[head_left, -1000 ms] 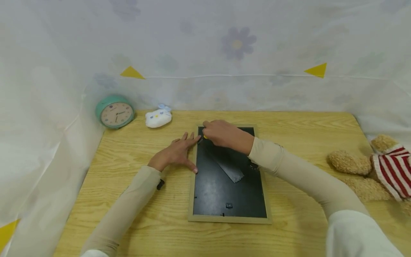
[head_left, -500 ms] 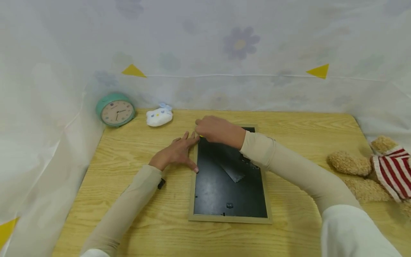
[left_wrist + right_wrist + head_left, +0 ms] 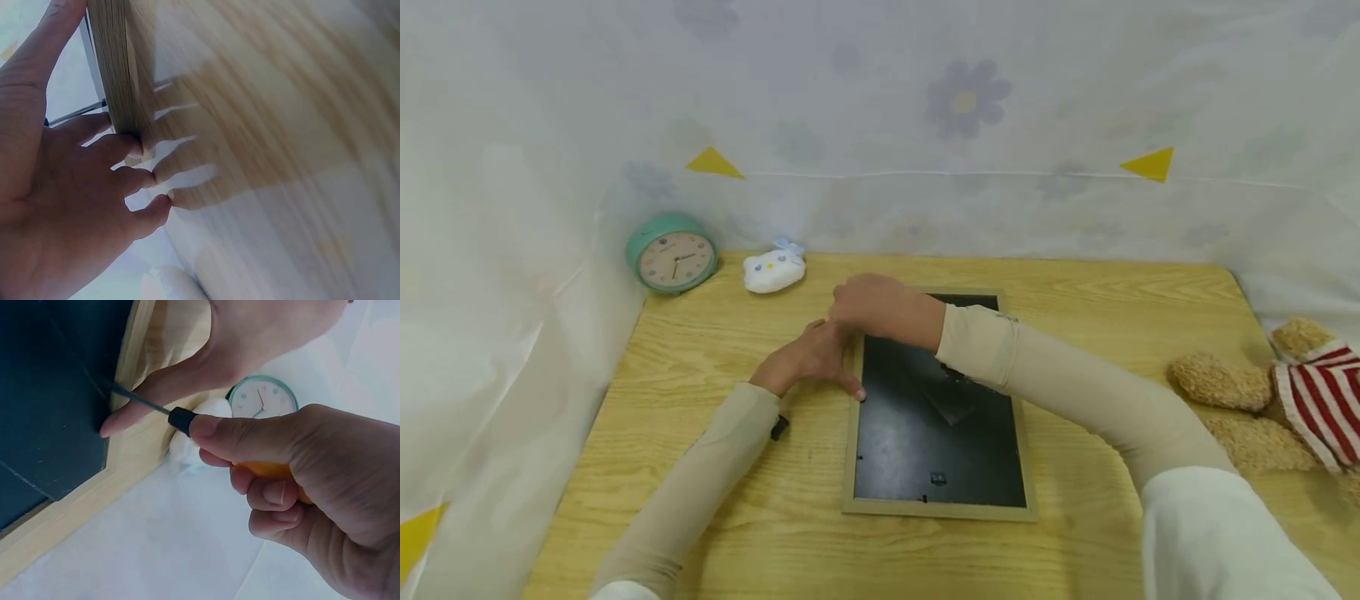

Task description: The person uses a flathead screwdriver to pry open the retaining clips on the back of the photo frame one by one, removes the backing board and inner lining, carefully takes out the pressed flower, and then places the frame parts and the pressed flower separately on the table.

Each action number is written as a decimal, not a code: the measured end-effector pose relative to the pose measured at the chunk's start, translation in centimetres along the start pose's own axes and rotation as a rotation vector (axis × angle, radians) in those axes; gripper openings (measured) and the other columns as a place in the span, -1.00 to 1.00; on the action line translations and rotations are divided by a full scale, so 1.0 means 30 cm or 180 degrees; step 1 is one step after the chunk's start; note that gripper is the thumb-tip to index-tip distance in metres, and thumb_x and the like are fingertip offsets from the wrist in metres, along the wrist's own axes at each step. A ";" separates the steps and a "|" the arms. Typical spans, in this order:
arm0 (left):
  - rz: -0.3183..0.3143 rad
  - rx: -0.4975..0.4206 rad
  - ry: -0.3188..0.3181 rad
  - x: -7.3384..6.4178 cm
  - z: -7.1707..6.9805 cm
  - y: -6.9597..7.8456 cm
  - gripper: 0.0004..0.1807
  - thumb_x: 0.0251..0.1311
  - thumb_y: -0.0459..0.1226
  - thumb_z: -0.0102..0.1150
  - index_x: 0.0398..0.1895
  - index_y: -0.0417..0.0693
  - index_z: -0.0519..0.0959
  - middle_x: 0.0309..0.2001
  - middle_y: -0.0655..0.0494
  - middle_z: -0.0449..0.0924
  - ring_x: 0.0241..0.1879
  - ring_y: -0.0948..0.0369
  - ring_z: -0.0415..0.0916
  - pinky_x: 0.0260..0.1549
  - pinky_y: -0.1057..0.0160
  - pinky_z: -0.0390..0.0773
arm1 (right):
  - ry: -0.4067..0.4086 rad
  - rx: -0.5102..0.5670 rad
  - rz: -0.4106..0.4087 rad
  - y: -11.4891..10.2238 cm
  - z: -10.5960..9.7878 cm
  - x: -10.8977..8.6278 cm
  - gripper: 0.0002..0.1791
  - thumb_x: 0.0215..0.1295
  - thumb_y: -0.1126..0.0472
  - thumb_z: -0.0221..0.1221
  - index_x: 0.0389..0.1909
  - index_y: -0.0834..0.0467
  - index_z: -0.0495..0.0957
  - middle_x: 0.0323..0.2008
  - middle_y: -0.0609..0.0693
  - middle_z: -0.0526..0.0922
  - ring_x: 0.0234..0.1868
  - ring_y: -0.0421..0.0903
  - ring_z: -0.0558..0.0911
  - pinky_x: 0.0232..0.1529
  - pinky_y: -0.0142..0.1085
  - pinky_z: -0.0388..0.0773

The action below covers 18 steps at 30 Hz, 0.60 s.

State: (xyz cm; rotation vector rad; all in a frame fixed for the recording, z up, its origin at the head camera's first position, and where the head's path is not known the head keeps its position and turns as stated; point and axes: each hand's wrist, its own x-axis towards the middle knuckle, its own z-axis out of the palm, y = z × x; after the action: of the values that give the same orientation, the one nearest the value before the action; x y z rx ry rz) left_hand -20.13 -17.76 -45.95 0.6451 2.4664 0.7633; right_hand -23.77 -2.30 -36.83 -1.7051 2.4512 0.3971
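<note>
A picture frame (image 3: 940, 511) lies face down on the wooden table, its black backing board (image 3: 936, 442) facing up with a strip-like stand on it. My right hand (image 3: 883, 308) is over the frame's upper left edge. In the right wrist view it grips a screwdriver (image 3: 182, 420) with a yellow-orange handle and black collar. The thin shaft reaches to the frame's inner edge, beside the other hand's finger. My left hand (image 3: 808, 358) rests with spread fingers against the frame's left side, thumb on the rim. In the head view the right hand overlaps its fingertips.
A teal alarm clock (image 3: 674, 257) stands at the table's back left, with a white plush cat head (image 3: 774, 271) beside it. On the right lies a teddy bear (image 3: 1221, 383) in a red-striped top. A pale flowered curtain (image 3: 880, 100) hangs behind the table.
My right hand has moved left with the screwdriver, from over the backing board to the frame's left edge, over the left fingertips. My left hand and the frame stay in place.
</note>
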 end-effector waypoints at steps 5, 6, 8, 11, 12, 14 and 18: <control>-0.0033 -0.0094 -0.0025 0.003 -0.001 0.008 0.52 -0.27 0.05 0.68 0.62 -0.07 -0.24 0.62 0.00 -0.24 0.57 0.02 -0.24 0.38 -0.31 -0.21 | -0.0068 -0.0037 0.0016 -0.002 0.003 -0.007 -0.79 0.40 0.33 0.21 -0.07 0.03 0.72 -0.17 0.02 0.68 -0.18 0.00 0.62 -0.12 -0.19 0.58; -0.0020 -0.0063 -0.0025 0.004 0.001 0.010 0.53 -0.26 0.07 0.67 0.63 -0.06 -0.26 0.62 0.00 -0.26 0.57 0.01 -0.27 0.39 -0.31 -0.22 | -0.0101 0.0006 0.0045 0.003 0.007 -0.015 -0.78 0.40 0.34 0.21 -0.05 0.03 0.71 -0.15 0.03 0.67 -0.18 0.01 0.62 -0.11 -0.18 0.58; 0.0001 -0.0032 -0.0025 0.001 0.004 0.012 0.54 -0.24 0.09 0.65 0.63 0.00 -0.33 0.62 0.01 -0.32 0.57 -0.06 -0.34 0.40 -0.31 -0.25 | -0.0146 0.0145 0.0103 0.017 0.018 -0.036 -0.73 0.40 0.37 0.19 -0.01 0.04 0.71 -0.11 0.06 0.64 -0.19 0.02 0.61 -0.11 -0.17 0.57; 0.0020 -0.0044 0.0020 -0.016 0.010 0.017 0.53 -0.20 0.09 0.63 0.63 0.09 -0.38 0.62 0.02 -0.36 0.56 -0.16 -0.41 0.41 -0.30 -0.21 | -0.0094 0.0250 0.0197 0.034 0.038 -0.073 -0.75 0.41 0.36 0.19 0.02 0.10 0.70 -0.09 0.10 0.61 -0.23 0.02 0.61 -0.14 -0.17 0.59; 0.0017 -0.0064 0.0037 -0.024 0.013 0.017 0.52 -0.18 0.08 0.62 0.63 0.13 -0.38 0.62 0.02 -0.35 0.55 -0.18 -0.41 0.41 -0.30 -0.19 | -0.0061 0.0252 0.0239 0.038 0.045 -0.087 -0.78 0.43 0.33 0.18 0.00 0.14 0.70 -0.09 0.12 0.61 -0.26 0.01 0.62 -0.16 -0.18 0.60; 0.0001 -0.0146 0.0082 -0.047 0.020 0.019 0.46 -0.13 0.04 0.61 0.63 0.16 -0.34 0.62 0.00 -0.31 0.56 -0.17 -0.36 0.42 -0.29 -0.15 | 0.0010 0.0240 0.0351 0.039 0.059 -0.112 -0.80 0.45 0.27 0.18 0.00 0.18 0.68 -0.09 0.13 0.62 -0.30 -0.01 0.62 -0.23 -0.20 0.61; -0.0027 -0.0222 0.0160 -0.090 0.045 0.024 0.32 0.00 0.03 0.54 0.64 0.10 -0.24 0.61 -0.07 -0.21 0.56 -0.13 -0.26 0.41 -0.30 -0.11 | 0.0123 0.0284 0.0691 0.037 0.081 -0.162 -0.78 0.46 0.16 0.18 -0.05 0.20 0.65 -0.13 0.10 0.61 -0.37 -0.08 0.60 -0.37 -0.25 0.59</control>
State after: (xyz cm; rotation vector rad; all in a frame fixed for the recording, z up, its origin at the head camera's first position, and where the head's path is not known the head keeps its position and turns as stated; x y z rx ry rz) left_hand -17.06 -18.21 -45.68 0.5964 2.4739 0.8681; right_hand -23.19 3.15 -37.77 -1.4311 2.6483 0.2742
